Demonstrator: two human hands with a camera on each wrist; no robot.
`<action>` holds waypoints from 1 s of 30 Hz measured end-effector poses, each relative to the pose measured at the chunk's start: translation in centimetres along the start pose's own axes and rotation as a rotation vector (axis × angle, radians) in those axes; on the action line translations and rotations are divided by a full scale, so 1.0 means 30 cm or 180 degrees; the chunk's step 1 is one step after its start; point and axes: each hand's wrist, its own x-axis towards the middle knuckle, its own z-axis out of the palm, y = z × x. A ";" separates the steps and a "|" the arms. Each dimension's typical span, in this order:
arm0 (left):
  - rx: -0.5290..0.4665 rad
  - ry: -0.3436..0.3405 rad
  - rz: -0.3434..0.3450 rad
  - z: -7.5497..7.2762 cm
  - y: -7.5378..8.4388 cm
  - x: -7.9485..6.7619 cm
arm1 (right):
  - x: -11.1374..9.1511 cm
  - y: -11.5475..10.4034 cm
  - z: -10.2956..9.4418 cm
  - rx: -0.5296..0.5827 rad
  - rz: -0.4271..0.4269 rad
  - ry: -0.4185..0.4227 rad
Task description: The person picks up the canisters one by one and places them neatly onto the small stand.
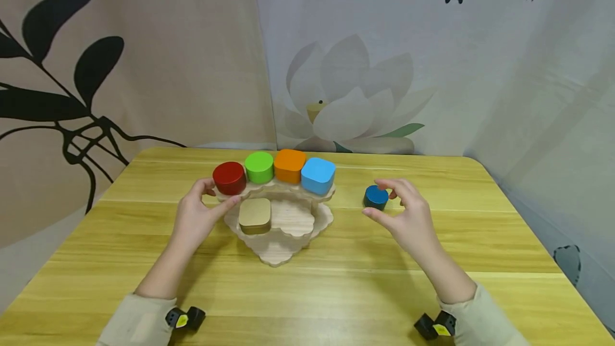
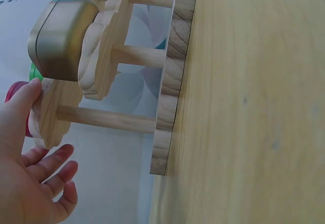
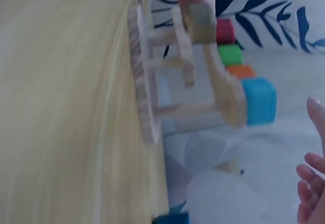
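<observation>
A pale wooden tiered stand with scalloped edges stands left of the table's middle. Its curved upper tier bears a red round tin, a green round tin, an orange squarish tin and a light blue squarish tin. On the lower tier sits a gold squarish tin. My left hand grips the upper tier's left end, its thumb in front, beside the red tin. A dark blue round tin rests on the table; my right hand hovers over it, thumb and fingers spread apart.
Wooden posts join the stand's tiers to its base. The wooden table ends at a printed cloth backdrop with a lotus and leaves. Small black devices sit at both wrists.
</observation>
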 end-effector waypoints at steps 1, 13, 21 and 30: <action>-0.0007 0.0001 0.0005 0.000 0.000 0.000 | 0.003 0.012 -0.004 -0.0018 0.0034 0.0000; 0.0034 0.0031 0.0032 -0.002 -0.002 -0.002 | 0.030 0.184 -0.008 -0.0156 0.0546 -0.0326; 0.0026 0.0018 0.0017 -0.003 -0.002 -0.001 | 0.048 0.280 0.006 -0.0122 0.0839 -0.0602; 0.0038 0.0016 0.0020 -0.003 0.000 -0.002 | 0.067 0.363 0.028 -0.0086 0.1088 -0.0965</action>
